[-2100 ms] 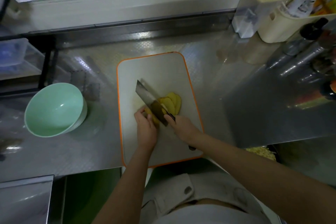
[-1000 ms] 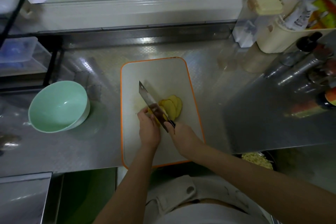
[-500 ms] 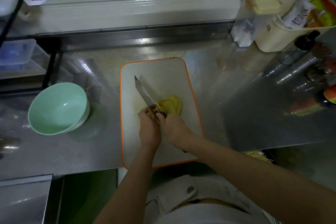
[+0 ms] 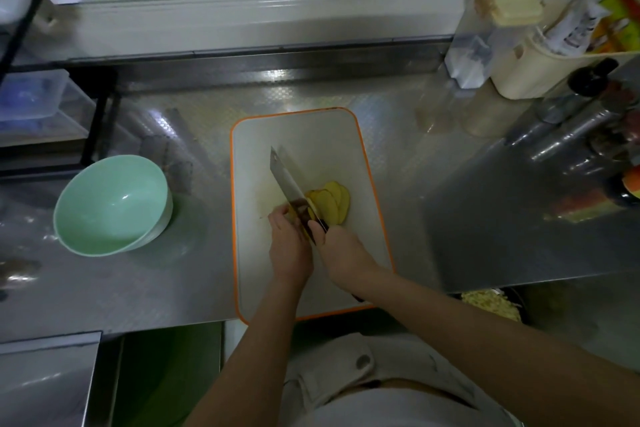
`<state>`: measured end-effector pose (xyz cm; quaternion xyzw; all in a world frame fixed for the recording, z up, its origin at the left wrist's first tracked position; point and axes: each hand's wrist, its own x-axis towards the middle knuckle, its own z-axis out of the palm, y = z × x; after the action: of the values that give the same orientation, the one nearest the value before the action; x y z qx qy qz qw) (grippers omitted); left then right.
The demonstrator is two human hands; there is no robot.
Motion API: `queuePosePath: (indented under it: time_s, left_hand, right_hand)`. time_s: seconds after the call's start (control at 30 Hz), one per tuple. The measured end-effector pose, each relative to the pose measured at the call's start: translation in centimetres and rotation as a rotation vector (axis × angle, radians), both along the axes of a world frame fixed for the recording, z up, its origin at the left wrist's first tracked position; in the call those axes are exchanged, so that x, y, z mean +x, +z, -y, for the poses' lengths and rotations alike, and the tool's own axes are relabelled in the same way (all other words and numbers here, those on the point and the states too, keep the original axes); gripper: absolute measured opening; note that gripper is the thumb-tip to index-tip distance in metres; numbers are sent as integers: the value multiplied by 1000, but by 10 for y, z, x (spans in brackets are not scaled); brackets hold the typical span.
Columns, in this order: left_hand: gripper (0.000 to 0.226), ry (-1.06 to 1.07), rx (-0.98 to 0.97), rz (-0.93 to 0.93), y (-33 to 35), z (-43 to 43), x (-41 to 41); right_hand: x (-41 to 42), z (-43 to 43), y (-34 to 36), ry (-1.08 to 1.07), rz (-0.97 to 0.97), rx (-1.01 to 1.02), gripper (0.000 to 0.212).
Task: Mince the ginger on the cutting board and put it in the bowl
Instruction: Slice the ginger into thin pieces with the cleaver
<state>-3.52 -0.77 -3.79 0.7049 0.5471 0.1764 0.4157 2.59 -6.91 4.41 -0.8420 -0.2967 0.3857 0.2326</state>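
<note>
yellow ginger slices fan out mid-board. head view: the knife, tilted a second ago, now stands on edge, cutting. right hand grips it; left hand pins the ginger with curled fingers. slicing continues; the bowl waits empty.

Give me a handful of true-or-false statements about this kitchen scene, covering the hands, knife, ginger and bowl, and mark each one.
1. The right hand grips the knife. True.
2. Slices of ginger lie on the orange-rimmed cutting board. True.
3. The green bowl already holds ginger. False: no ginger shows inside it.
4. The bowl stands to the right of the board. False: it stands to the left, on the steel counter.
5. The left hand rests idle on the counter. False: its fingers hold ginger on the board beside the blade.
</note>
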Motion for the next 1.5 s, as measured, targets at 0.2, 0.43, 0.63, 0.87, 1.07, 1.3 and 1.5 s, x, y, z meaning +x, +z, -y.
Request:
queuePosePath:
  time_s: [0.2,0.43,0.63,0.87,1.07,1.3,1.5]
  left_hand:
    - [39,-10,-17,15,0,-2,-2]
    - [33,-23,26,-20,-2,-2,2]
    - [39,-53,58,-53,-2,-2,0]
    - [45,-77,49,-78,0,-4,-1]
    - [32,0,-10,30,1,-4,3]
    - [39,-52,33,34,-5,-5,-2]
    - [36,-54,13,10,3,-6,-2]
  right_hand:
    - [1,-10,3,31,1,-15,49]
    - [2,19,-11,-3,-82,-63,47]
    - [2,-1,-9,30,-39,-20,47]
    - [-1,-3,-6,8,-40,-15,52]
    - [0,25,-9,17,-51,-74,47]
    - [-2,8,-19,1,-76,-16,48]
    - [-1,11,-20,38,-67,-43,48]
